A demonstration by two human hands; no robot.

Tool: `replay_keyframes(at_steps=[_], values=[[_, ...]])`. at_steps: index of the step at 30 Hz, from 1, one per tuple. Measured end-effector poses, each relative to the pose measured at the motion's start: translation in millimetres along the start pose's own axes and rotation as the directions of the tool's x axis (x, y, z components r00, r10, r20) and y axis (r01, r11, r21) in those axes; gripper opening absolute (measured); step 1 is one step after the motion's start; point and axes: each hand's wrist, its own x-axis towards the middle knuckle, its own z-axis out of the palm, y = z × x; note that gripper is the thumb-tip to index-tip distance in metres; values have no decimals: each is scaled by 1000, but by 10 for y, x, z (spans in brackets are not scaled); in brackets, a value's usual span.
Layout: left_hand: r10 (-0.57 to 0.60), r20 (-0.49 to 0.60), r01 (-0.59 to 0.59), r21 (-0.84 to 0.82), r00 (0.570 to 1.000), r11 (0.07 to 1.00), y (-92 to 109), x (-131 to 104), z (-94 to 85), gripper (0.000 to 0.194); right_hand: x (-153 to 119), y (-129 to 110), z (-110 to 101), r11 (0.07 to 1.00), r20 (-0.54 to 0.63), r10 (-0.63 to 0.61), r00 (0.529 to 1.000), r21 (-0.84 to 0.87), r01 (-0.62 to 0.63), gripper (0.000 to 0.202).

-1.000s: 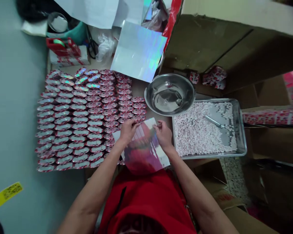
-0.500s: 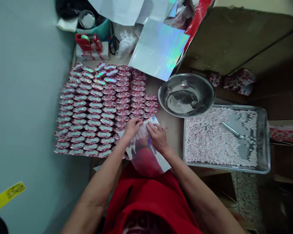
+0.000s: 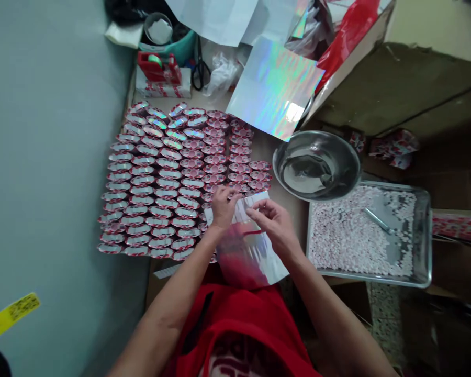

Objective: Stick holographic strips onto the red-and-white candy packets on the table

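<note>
A shiny reflective sheet [image 3: 251,259] with narrow strips along its upper part lies in front of my body, over the near right side of the packs. My left hand [image 3: 223,207] is closed at the sheet's upper left edge, its fingertips bent together. My right hand [image 3: 273,222] pinches thumb and fingers together just above the strips; what is between them is too small to make out. Beyond my hands, rows of small red-and-white packs [image 3: 168,188] stand close together, many with a pale silvery strip on top.
A steel bowl [image 3: 317,165] stands right of the packs. Beside it, a metal tray [image 3: 427,235] holds many small pale pieces and a metal tool [image 3: 377,220]. Behind lie another reflective sheet [image 3: 277,86], a red tape dispenser [image 3: 159,68] and scissors [image 3: 200,70]. Cardboard boxes [image 3: 435,78] border the right.
My right hand has risen off the sheet, turned and closed into a pinch. My left hand stays at the sheet's upper edge. The whole view has shifted, so things appear farther right.
</note>
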Motion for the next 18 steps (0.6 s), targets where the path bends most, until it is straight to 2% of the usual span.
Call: replay_keyframes(at_steps=[1,2,4,6,8,11,13,16,18], values=[[-112,13,113,-173,994,979,1,13,-79,26,108,-28,85,995,32,58,998,83,-61,37],[-237,79,249,-344,968,905,-3,29,-172,38,227,-21,169,983,56,107,993,142,-114,41],[-419,287,505,-569,862,650,-29,64,-377,58,459,74,325,957,70,195,978,203,-205,45],[-495,420,637,-632,760,441,-75,97,-564,63,624,206,457,939,64,249,966,231,-257,47],[-526,460,678,-637,716,366,-129,118,-699,56,692,295,560,928,76,273,959,244,-283,46],[-556,456,691,-638,694,340,-173,134,-813,45,668,291,678,922,128,275,953,247,-299,41],[-578,472,711,-636,666,300,-162,146,-879,45,637,241,751,919,151,262,953,262,-294,38],[-597,503,731,-646,625,219,-108,168,-1034,52,639,206,861,920,123,246,961,281,-272,37],[-623,476,712,-675,621,194,-82,175,-1164,53,669,229,928,922,90,256,963,276,-271,37]])
